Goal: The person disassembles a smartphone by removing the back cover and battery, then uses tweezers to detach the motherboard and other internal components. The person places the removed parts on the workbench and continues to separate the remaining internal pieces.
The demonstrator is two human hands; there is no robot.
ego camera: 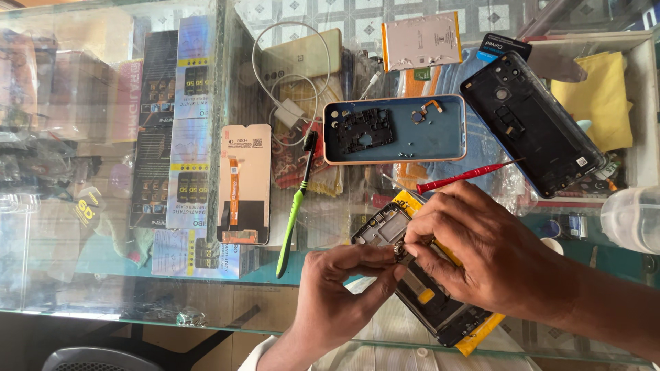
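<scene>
Glass counter (82,288) under us, cluttered with parts. Our left hand (337,288) and right hand (481,254) both pinch a small component (402,253) over the opened phone frame (426,302) at five o'clock. We'd best keep the frame flat and pull gently; the red screwdriver (467,175) lies at one o'clock.

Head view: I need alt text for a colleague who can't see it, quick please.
Two bare hands work together on an opened phone frame lying on a glass counter, the left hand and right hand pinching a small part over it. Behind lie a red screwdriver, a blue phone case holding small parts, a black back cover and a green brush.
</scene>
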